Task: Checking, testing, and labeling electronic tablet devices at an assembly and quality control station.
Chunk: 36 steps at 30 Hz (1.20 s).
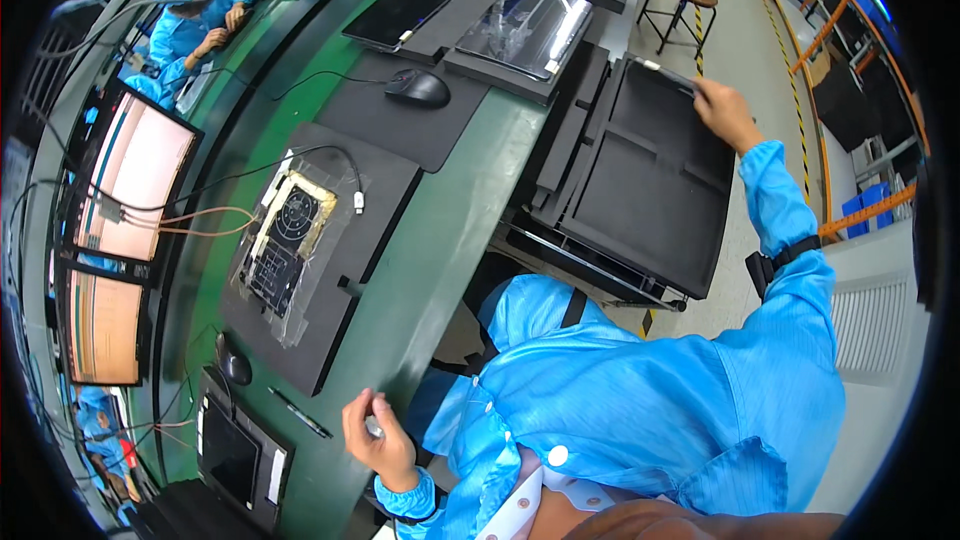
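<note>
My right hand [728, 115] reaches out to the far right, its fingers closed over the corner of a black foam tray [650, 190]. That tray has raised dividers and lies on a wheeled metal cart [600, 278] beside the bench. Over the bench's near edge is my left hand [380, 443], its fingers curled together. A small whitish bit shows between them, too little to name. Closest to this hand on the bench is a dark pen [300, 412]. Beyond it, a black foam board [330, 340] carries a taped-down black panel [272, 275] with printed patterns and cables.
Flat black screens [525, 30] on foam trays sit at the bench's far end. Two mice [418, 88] and a dark tablet-like device [228, 448] lie on the green bench [425, 250]. Monitors [130, 175] stand along the left, with loose cables. A stool [703, 0] stands in the aisle.
</note>
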Available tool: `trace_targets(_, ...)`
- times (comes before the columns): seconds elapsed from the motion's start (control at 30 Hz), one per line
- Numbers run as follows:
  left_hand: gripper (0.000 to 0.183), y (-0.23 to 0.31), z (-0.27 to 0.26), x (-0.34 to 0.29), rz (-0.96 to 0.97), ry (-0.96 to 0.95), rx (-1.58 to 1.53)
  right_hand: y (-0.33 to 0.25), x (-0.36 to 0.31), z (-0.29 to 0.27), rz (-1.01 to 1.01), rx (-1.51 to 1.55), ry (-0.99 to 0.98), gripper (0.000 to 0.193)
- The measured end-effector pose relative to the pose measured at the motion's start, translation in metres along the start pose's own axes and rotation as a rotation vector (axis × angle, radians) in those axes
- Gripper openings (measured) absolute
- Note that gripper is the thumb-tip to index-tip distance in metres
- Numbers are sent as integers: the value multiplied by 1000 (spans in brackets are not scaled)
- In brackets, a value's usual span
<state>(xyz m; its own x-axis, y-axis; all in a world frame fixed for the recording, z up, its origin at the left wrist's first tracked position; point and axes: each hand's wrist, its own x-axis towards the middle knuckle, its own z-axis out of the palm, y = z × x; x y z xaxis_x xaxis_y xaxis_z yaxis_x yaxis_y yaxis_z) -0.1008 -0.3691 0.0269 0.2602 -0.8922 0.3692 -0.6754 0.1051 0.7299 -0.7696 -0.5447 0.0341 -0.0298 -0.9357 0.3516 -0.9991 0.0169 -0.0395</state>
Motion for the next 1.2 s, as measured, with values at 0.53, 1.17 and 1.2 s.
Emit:
trace_targets(0.53,25,46,54,71,-349,432,-1336,-440,36,-21,-1116,977,363,29)
trace_targets(1.17,42,-51,-87,-1,-357,288,-1493,-492,41,-64,-922,1457,-391,18)
trace_targets(1.2,43,-48,-105,4,-395,300,-1359,-479,46,-67,-887,1462,-334,16)
